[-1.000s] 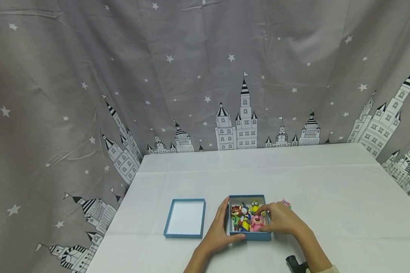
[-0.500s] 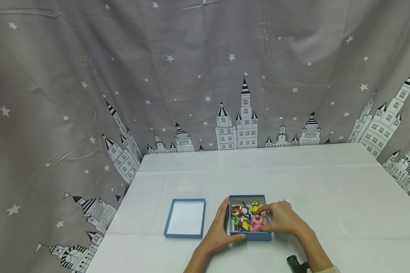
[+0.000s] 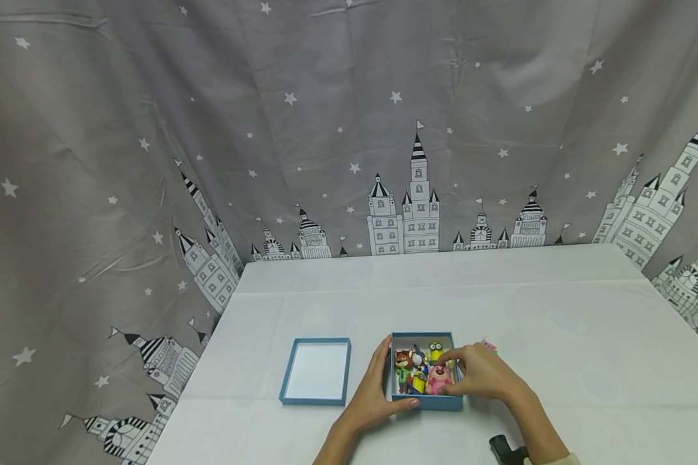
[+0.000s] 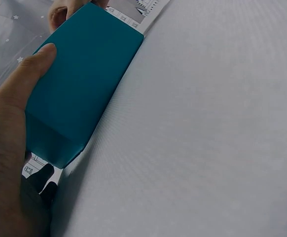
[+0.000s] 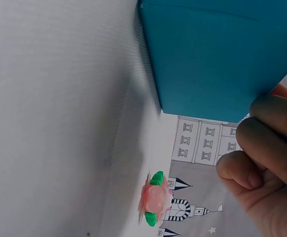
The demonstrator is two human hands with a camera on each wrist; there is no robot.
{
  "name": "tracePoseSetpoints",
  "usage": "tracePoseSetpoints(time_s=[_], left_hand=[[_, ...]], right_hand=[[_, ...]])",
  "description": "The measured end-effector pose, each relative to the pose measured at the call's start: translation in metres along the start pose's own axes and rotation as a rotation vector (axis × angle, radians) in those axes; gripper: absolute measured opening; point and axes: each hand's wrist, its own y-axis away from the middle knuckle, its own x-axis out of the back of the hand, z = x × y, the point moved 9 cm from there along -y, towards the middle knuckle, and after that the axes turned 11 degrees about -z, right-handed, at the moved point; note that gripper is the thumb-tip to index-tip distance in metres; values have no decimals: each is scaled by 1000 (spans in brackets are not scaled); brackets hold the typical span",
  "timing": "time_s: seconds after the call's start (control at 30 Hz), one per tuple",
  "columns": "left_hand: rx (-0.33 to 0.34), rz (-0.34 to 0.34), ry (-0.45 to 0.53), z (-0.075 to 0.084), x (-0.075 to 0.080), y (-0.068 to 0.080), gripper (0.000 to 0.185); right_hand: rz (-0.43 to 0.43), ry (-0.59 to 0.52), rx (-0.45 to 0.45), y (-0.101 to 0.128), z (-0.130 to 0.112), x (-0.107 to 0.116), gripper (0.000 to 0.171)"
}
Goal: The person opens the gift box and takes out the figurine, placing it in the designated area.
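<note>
A blue box point(image 3: 427, 403) sits on the white table, with several small toy figures inside it. My left hand point(image 3: 372, 402) holds the box at its left side, the thumb across the front wall point(image 4: 84, 74). Over the right wall reaches my right hand point(image 3: 485, 373); its thumb and index finger pinch a pink bear figurine point(image 3: 438, 381) inside the box. Beside the bear lie a fox figurine point(image 3: 403, 360), a grey-blue figure point(image 3: 417, 356) and yellow minion figurines point(image 3: 435, 349). In the right wrist view the other fingers point(image 5: 267, 136) are curled outside the box wall.
The blue-rimmed box lid point(image 3: 315, 403) lies inside up to the left of the box. A pink and green figurine point(image 5: 156, 198) stands behind my right hand, mostly hidden in the head view. A black object point(image 3: 505, 450) is near my right forearm. A grey castle-print curtain point(image 3: 326, 129) hangs behind the table.
</note>
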Motion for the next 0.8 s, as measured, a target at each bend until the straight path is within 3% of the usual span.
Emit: tracePoseSetpoints(time_s=[0.8], left_hand=[[4, 1, -4, -1, 0, 0, 114]], right_hand=[[11, 35, -11, 1, 1, 1, 42]])
